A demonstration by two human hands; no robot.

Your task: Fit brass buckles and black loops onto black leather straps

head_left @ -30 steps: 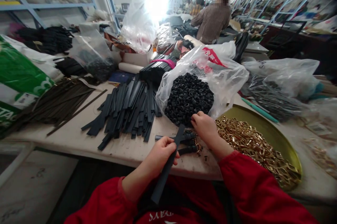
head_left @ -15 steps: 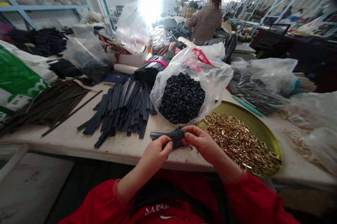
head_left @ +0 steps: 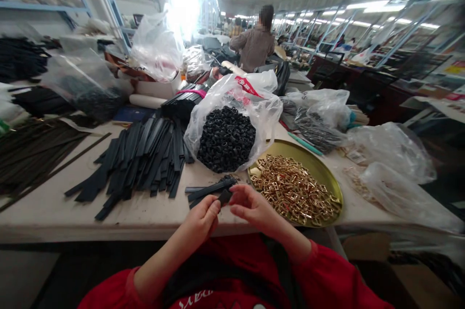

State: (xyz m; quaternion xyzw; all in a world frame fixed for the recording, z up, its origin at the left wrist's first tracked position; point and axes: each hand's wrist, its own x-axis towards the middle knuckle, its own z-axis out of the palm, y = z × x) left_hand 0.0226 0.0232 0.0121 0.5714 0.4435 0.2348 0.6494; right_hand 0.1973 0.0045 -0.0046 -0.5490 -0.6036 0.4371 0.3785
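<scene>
Near the table's front edge my left hand (head_left: 207, 213) pinches a short black strip (head_left: 224, 197) between thumb and fingers. My right hand (head_left: 250, 204) is at the strip's other end, its fingers bent and its thumb apart from them; whether it grips anything is unclear. Just behind my hands lies a small pile of black strips (head_left: 209, 189). Beyond it an open plastic bag (head_left: 267, 105) holds small black loops (head_left: 227, 139). To the right, gold buckles (head_left: 296, 188) fill a round gold tray (head_left: 332, 180). A large spread of black strips (head_left: 141, 154) lies to the left.
Long dark brown strips (head_left: 32, 159) cover the table's far left. Clear plastic bags (head_left: 395, 154) lie at the right, and a teal tool (head_left: 304, 143) rests behind the tray. A person (head_left: 254, 47) stands in the background, facing away.
The camera view has turned right, so the table items appear further left. My right thumb and fingers have parted somewhat at the strip's end, while my left hand keeps its pinch.
</scene>
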